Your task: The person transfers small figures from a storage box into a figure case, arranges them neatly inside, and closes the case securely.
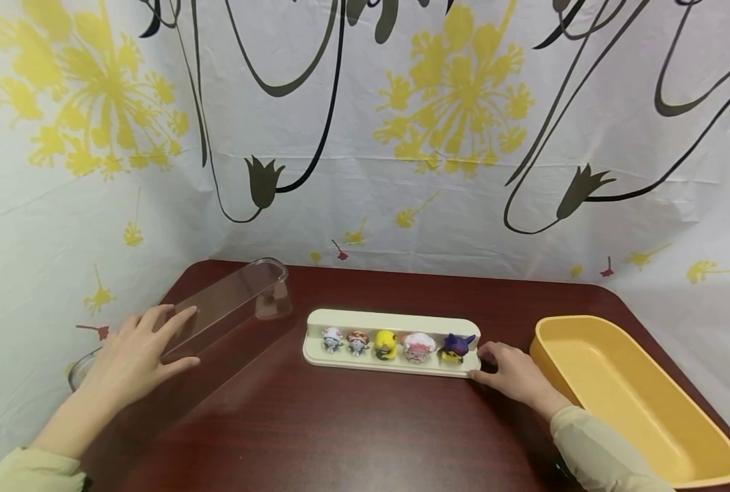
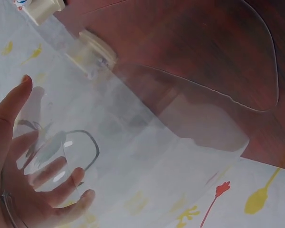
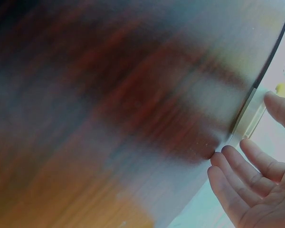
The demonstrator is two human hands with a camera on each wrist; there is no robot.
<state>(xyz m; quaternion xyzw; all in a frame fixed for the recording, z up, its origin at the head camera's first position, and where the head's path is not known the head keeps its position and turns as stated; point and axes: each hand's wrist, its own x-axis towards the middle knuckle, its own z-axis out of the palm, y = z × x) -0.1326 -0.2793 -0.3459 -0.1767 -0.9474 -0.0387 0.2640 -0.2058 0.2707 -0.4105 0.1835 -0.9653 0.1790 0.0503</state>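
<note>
A cream display base lies at mid-table with several small cartoon figurines in a row on it: two grey-white ones, a yellow one, a pink-and-white one and a purple-eared one. My right hand is at the base's right end; thumb and fingers stay apart, touching or very near its edge. On the left, a long clear plastic cover rests slanted near the table's edge. Over its nearer part is my left hand, fingers spread; whether they touch it I cannot tell.
A deep yellow tray stands on the right of the dark red-brown table, beside my right forearm. Behind and at both sides hangs a white sheet with yellow and dark plant prints.
</note>
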